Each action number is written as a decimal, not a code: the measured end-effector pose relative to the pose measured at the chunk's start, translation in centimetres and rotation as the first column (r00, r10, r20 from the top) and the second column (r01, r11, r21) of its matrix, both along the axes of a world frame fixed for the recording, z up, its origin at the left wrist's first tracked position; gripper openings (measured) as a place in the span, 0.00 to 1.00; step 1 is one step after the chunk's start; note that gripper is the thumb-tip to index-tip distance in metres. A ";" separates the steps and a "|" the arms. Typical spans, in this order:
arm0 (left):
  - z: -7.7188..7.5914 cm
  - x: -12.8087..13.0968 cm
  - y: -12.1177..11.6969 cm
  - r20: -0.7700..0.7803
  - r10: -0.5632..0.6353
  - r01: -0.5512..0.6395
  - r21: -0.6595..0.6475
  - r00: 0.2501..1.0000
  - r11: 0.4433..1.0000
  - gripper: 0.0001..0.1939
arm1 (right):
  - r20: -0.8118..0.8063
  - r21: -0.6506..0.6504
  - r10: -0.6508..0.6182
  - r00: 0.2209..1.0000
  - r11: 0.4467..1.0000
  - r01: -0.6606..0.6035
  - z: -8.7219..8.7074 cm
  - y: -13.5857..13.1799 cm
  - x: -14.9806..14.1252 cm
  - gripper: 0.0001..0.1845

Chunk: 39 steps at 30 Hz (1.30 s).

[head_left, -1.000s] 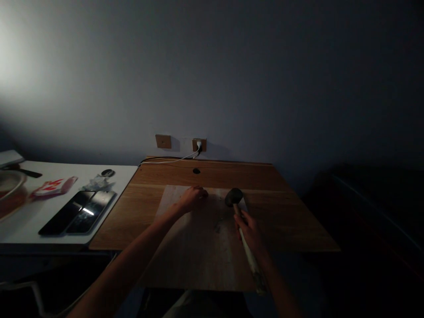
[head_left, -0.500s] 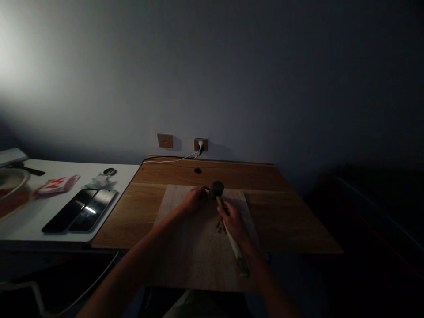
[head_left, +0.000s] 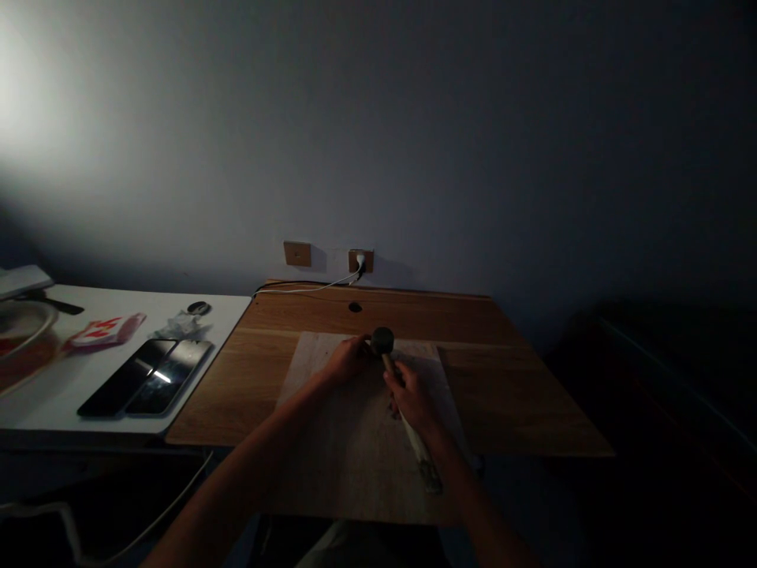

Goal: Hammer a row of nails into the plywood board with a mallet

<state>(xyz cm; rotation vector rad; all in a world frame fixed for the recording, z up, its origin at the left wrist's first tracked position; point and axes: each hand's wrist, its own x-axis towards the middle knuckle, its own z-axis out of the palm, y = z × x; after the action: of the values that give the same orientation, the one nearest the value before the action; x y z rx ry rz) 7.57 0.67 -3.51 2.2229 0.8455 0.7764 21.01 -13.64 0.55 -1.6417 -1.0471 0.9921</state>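
My right hand (head_left: 409, 392) is wrapped round the pale wooden handle of a mallet (head_left: 383, 341) with a dark, round head. The handle slants down toward me and to the right. My left hand (head_left: 351, 356) is closed beside the left of the mallet head, fingertips close to it; what they pinch, if anything, is hidden. Both hands are over a pale wooden board (head_left: 343, 465) lying on the brown wooden table (head_left: 509, 379). A few small reddish-brown pieces (head_left: 394, 409) lie on the board by my right hand, too dark to identify.
A white table (head_left: 53, 410) adjoins on the left, bearing two dark phones (head_left: 162, 379), a red-and-white packet (head_left: 106, 330), a crumpled clear bag (head_left: 180, 323) and a bowl (head_left: 27, 331). Cables run to a wall socket (head_left: 360, 260) behind the wooden table.
The mallet head has shifted slightly left and down, toward my left fingertips. My left hand has barely moved, and the whole view has shifted a little.
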 end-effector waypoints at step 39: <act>2.9 -2.5 -0.2 -0.160 0.104 -0.083 0.132 0.982 0.988 0.14 | -0.121 -0.003 -0.202 0.972 0.979 0.203 1.1 -5.1 5.6 0.23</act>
<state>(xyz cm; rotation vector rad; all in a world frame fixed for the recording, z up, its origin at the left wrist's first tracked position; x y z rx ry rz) 5.07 0.51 -0.62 2.3988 1.0138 0.7117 26.58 -18.70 1.64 -1.6231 -0.7854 0.9367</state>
